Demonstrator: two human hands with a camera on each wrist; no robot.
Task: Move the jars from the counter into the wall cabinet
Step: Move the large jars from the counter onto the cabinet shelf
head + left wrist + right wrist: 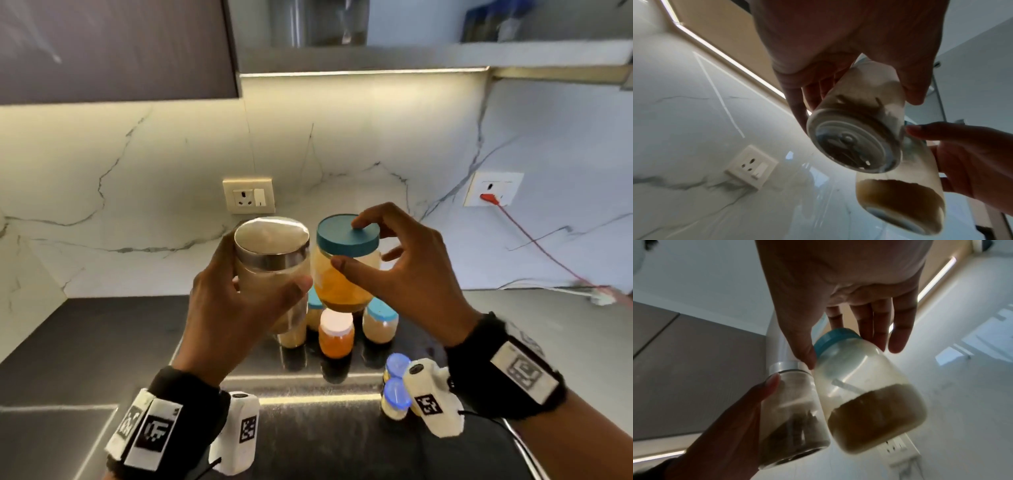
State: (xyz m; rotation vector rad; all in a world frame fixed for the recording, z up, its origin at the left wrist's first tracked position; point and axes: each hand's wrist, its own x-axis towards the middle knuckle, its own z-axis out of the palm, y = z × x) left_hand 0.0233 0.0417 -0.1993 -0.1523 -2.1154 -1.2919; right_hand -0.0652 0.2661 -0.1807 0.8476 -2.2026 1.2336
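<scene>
My left hand (239, 291) grips a clear glass jar with a silver metal lid (272, 245), held in the air above the counter; the jar's base (855, 146) faces the left wrist camera. Right beside it my right hand (394, 260) holds a teal-lidded jar (346, 260) partly filled with yellow-brown powder, thumb and fingers pinching around the lid. The two jars nearly touch. The right wrist view shows the teal-lidded jar (865, 394) and the silver-lidded jar (795, 410) side by side. The open wall cabinet (394, 44) is overhead.
Below the hands several more jars stand on the dark counter (102, 329): an orange one with a white lid (336, 337), a teal-lidded one (379, 322), two small blue-lidded ones (395, 387). A wall socket (249, 195) and a red cable (534, 236) lie behind.
</scene>
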